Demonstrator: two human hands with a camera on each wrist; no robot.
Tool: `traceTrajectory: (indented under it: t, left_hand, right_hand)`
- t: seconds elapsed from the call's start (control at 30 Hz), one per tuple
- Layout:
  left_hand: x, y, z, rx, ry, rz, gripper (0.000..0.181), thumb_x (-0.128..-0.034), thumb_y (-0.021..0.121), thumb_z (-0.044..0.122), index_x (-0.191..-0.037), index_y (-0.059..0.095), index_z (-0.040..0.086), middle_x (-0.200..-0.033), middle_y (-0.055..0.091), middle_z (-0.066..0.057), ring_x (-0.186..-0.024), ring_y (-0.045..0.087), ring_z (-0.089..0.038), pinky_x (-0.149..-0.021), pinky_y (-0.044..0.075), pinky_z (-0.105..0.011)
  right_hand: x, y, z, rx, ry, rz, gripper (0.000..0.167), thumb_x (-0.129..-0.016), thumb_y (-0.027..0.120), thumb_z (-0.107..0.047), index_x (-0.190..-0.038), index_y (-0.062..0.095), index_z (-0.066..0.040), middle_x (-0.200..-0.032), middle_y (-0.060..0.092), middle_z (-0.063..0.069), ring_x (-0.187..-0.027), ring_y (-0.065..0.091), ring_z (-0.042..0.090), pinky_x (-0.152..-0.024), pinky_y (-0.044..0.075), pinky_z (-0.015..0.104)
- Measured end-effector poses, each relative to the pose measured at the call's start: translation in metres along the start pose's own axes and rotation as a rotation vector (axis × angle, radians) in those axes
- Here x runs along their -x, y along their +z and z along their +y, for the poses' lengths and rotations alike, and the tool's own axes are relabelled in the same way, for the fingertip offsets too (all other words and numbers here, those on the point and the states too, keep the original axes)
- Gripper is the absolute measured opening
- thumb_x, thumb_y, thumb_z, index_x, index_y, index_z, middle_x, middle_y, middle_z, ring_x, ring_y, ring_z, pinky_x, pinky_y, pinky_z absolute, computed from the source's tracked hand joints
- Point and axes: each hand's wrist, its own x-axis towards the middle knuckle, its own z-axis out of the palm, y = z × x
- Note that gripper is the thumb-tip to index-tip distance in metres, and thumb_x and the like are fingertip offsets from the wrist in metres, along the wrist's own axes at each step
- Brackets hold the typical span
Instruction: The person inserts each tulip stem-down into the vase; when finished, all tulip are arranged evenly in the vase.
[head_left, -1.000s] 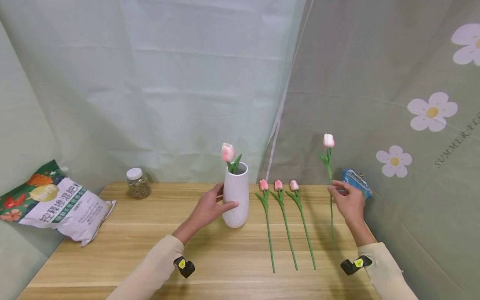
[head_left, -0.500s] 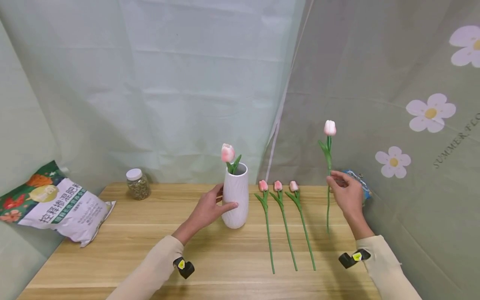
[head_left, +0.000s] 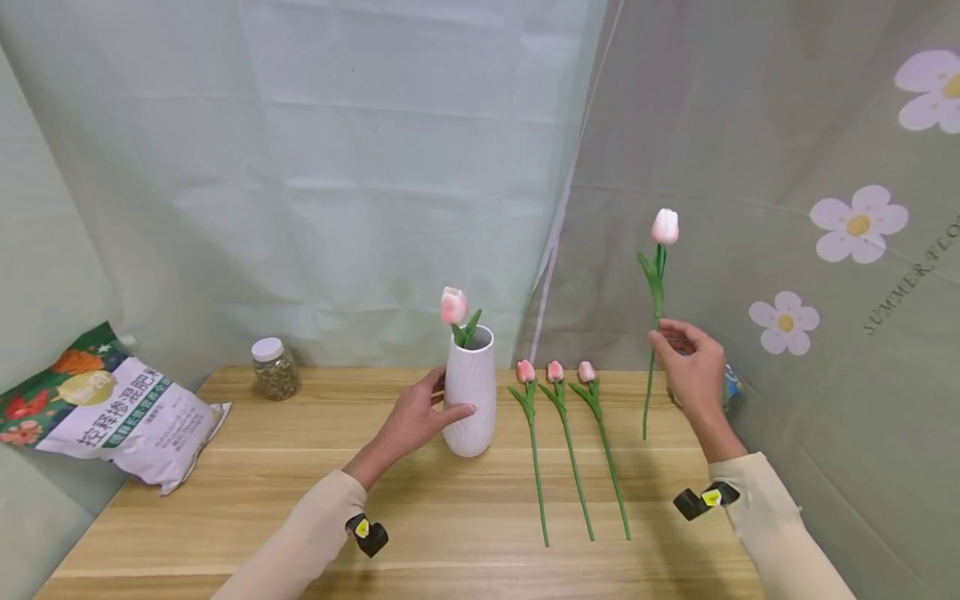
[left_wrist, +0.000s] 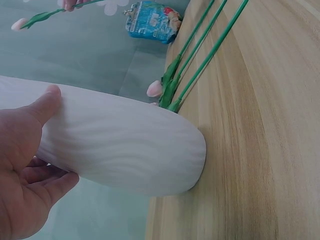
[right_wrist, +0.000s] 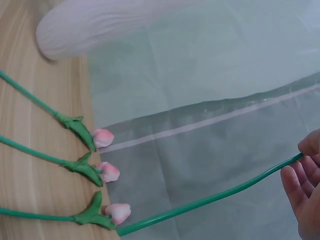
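Note:
A ribbed white vase [head_left: 471, 400] stands upright on the wooden table, one pink tulip [head_left: 454, 307] leaning at its mouth. My left hand [head_left: 416, 421] holds the vase from the left, thumb across its front; in the left wrist view the thumb and fingers [left_wrist: 59, 187] lie on either side of it. Above the table's right side, my right hand [head_left: 693, 367] pinches the green stem of another tulip [head_left: 665, 227], upright and off the table. The right wrist view shows its bare stem [right_wrist: 210, 199] running from the fingertips. Three tulips [head_left: 567, 450] lie side by side between vase and right hand.
A lidded jar [head_left: 277, 371] of dried bits stands at the back left. Farther left, a fertilizer bag [head_left: 142, 417] leans by the curtain. Behind my right hand is a blue packet [left_wrist: 152, 22], mostly hidden in the head view. Curtains [head_left: 405, 183] close off the back.
My right hand has risen and shifted slightly left, lifting the tulip until its stem's lower end is higher. The left hand and vase stay in place.

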Motion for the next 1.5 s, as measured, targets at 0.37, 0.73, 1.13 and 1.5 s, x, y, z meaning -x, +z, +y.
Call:
traceTrajectory:
  t: [0.37, 0.73, 1.13, 1.5]
  left_hand:
    - [0.0, -0.001, 0.001, 0.0, -0.005, 0.0, 0.084, -0.0865, 0.083, 0.039, -0.151, 0.043, 0.004, -0.147, 0.055, -0.017, -0.133, 0.056, -0.033, -0.11, 0.05, -0.049]
    - [0.001, 0.0, 0.001, -0.004, -0.003, 0.006, 0.084, -0.0863, 0.083, 0.04, -0.151, 0.043, 0.004, -0.147, 0.055, -0.017, -0.133, 0.056, -0.034, -0.109, 0.05, -0.05]
    - [0.001, 0.0, 0.0, -0.003, -0.003, 0.003, 0.083, -0.0871, 0.082, 0.039, -0.151, 0.043, 0.004, -0.147, 0.055, -0.017, -0.133, 0.056, -0.033, -0.11, 0.05, -0.05]
    - [0.0, 0.0, 0.0, -0.005, 0.009, 0.007, 0.083, -0.0868, 0.082, 0.039, -0.151, 0.044, 0.004, -0.146, 0.055, -0.017, -0.132, 0.057, -0.034, -0.109, 0.05, -0.05]
  right_hand:
    - [-0.007, 0.005, -0.02, -0.11, -0.048, -0.004, 0.033, -0.093, 0.076, -0.019, -0.116, 0.071, 0.004, -0.094, 0.068, -0.01, -0.084, 0.066, 0.005, -0.069, 0.06, 0.014]
    - [-0.008, 0.016, -0.04, -0.196, -0.071, -0.009, 0.032, -0.092, 0.076, -0.014, -0.113, 0.069, 0.009, -0.091, 0.07, -0.01, -0.081, 0.07, 0.003, -0.071, 0.061, 0.017]
    - [-0.013, 0.028, -0.058, -0.361, -0.105, 0.004, 0.028, -0.09, 0.078, -0.01, -0.106, 0.069, 0.011, -0.089, 0.072, 0.0, -0.074, 0.073, 0.008, -0.071, 0.063, 0.023]
    - [-0.019, 0.035, -0.08, -0.51, -0.183, 0.031, 0.027, -0.09, 0.078, -0.008, -0.104, 0.068, 0.013, -0.088, 0.072, 0.006, -0.074, 0.075, 0.012, -0.073, 0.064, 0.028]
